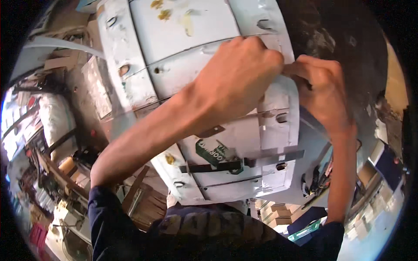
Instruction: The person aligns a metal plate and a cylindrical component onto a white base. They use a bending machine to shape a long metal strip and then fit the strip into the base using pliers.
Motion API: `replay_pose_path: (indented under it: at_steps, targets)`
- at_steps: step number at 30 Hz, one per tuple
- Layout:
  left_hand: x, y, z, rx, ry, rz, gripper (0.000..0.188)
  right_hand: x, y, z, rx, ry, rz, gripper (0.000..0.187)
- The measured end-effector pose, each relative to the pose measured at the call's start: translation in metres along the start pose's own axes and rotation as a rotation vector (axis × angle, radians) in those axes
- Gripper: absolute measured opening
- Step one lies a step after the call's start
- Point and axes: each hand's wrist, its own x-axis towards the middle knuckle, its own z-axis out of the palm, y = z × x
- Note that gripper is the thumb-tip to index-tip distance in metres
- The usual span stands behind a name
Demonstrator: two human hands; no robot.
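A large white worn panel assembly stretches away from my body, with dark seams, hook-shaped slots and yellow-brown smears on it. My left hand is closed over its right part, knuckles up, the fingertips hidden. Just beyond the right edge, my right hand is pinched, thumb and fingers close to the left hand. What either hand grips is too small or hidden to make out. Nearer to me, a dark flat strip and a greyish strip lie across the panel, beside a green printed patch.
A white sack and cluttered goods stand to the left. Brown cardboard boxes lie at the lower right, near dark tools. Beyond the right edge is a dark stained surface. A pale curved bar reaches toward the panel from the left.
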Motion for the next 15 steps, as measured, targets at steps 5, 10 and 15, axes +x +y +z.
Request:
replay_pose_path:
  at_steps: [5, 10, 15]
  targets:
    - [-0.009, -0.009, 0.005, 0.018, -0.008, -0.031, 0.024, -0.003, -0.028, 0.009, -0.052, 0.089, 0.193, 0.033]
    - [-0.007, -0.003, 0.003, -0.027, 0.020, -0.066, 0.021, -0.039, -0.107, 0.020, 0.228, -0.087, 0.117, 0.028]
    - [-0.012, -0.002, 0.017, -0.050, 0.055, -0.096, 0.020, -0.038, -0.115, 0.078, 0.066, -0.097, -0.060, 0.019]
